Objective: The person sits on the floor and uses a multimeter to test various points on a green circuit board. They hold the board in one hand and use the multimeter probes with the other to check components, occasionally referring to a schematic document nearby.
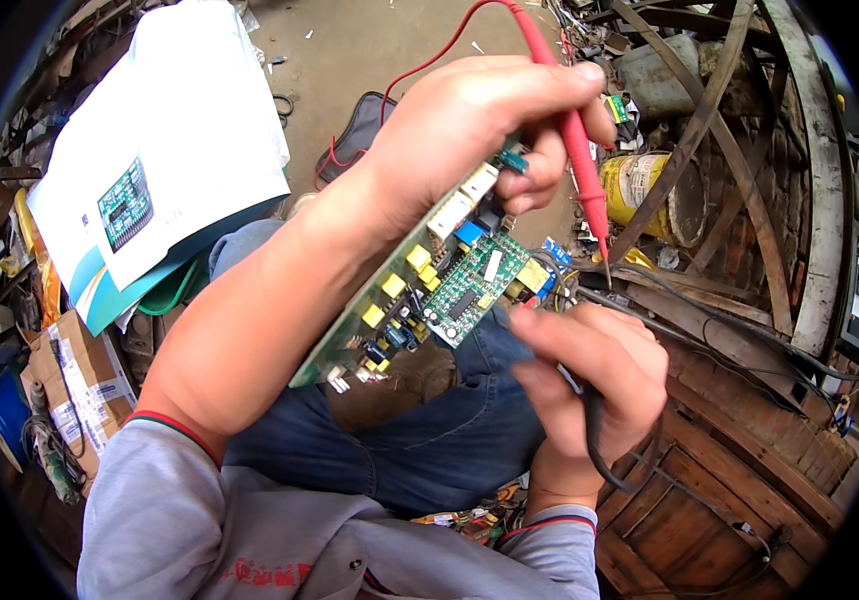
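Observation:
My left hand [459, 115] is closed, with a red test probe [581, 165] between thumb and fingers, its thin metal tip pointing down. The same hand grips the upper end of a green circuit board [464, 285], which is tilted above my lap. White connectors, yellow and blue components and a smaller upright board crowd its face. Close to the board's lower right edge, my right hand [604, 370] is closed around a black test lead [594, 440] that loops below the fingers. Whatever lies at the fingertips is hidden.
Left of me lies a large white sheet [189, 110] with a printed circuit board picture, above a cardboard box [79, 380]. A grey pouch [357, 135] sits on the floor ahead. To the right are a yellow bucket [649, 195], a wooden frame [809, 180] and loose cables.

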{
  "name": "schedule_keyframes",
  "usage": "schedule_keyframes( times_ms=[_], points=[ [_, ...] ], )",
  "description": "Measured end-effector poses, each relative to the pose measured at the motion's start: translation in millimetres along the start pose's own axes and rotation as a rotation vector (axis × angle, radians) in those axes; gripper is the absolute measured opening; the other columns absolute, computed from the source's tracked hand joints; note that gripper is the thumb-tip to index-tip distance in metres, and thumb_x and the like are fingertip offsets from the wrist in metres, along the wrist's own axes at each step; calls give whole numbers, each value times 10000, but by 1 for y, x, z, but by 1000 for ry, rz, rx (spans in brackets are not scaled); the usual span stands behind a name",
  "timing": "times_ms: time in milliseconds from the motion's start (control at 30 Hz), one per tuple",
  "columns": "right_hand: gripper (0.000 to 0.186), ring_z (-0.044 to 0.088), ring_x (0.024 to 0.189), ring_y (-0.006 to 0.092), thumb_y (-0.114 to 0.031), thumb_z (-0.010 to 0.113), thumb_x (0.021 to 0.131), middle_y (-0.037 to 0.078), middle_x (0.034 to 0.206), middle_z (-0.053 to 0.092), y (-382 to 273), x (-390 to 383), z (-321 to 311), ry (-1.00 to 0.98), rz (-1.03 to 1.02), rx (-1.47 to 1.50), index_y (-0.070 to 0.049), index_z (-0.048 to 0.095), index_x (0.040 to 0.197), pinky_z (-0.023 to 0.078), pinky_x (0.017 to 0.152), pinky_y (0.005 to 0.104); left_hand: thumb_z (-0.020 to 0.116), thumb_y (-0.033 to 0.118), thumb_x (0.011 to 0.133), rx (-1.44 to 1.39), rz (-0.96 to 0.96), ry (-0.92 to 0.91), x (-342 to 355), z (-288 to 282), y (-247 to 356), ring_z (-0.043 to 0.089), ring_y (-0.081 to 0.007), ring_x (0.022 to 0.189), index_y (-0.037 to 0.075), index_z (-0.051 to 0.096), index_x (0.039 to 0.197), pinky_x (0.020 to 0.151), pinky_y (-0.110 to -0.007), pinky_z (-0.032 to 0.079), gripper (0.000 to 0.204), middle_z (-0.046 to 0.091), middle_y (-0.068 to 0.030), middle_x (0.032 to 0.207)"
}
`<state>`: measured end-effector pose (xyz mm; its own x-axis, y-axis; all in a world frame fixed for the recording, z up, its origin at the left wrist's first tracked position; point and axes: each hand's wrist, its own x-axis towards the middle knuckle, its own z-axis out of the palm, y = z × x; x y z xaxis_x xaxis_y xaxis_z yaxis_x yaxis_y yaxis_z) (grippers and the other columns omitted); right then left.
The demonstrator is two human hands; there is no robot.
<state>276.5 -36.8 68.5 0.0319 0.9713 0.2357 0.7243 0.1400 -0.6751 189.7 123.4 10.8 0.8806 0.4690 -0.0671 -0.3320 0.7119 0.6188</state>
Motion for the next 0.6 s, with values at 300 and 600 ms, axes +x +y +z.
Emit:
schedule_keyframes(
  times_ms=[300, 600],
  points=[
    [474, 548, 591, 188, -134, 802, 644, 126, 777, 563, 16, 6, -7, 56, 25, -80, -50, 662, 1089, 433, 520, 280, 412, 274, 980, -566, -138, 23, 15, -30, -18, 483, -156, 490, 55, 553, 893, 575, -369, 471, 274, 408, 18, 497],
    [785, 627, 952, 291, -493, 778, 680, 203, 1094, 610, 48, 23, -13, 22, -229, 156, 73, 551, 1175, 482, 833, 354, 334, 292, 1005, -837, -122, -360, 22, -37, -32, 497, -129, 699, -33, 628, 986, 824, -339, 437, 439, 458, 45, 549]
  ],
)
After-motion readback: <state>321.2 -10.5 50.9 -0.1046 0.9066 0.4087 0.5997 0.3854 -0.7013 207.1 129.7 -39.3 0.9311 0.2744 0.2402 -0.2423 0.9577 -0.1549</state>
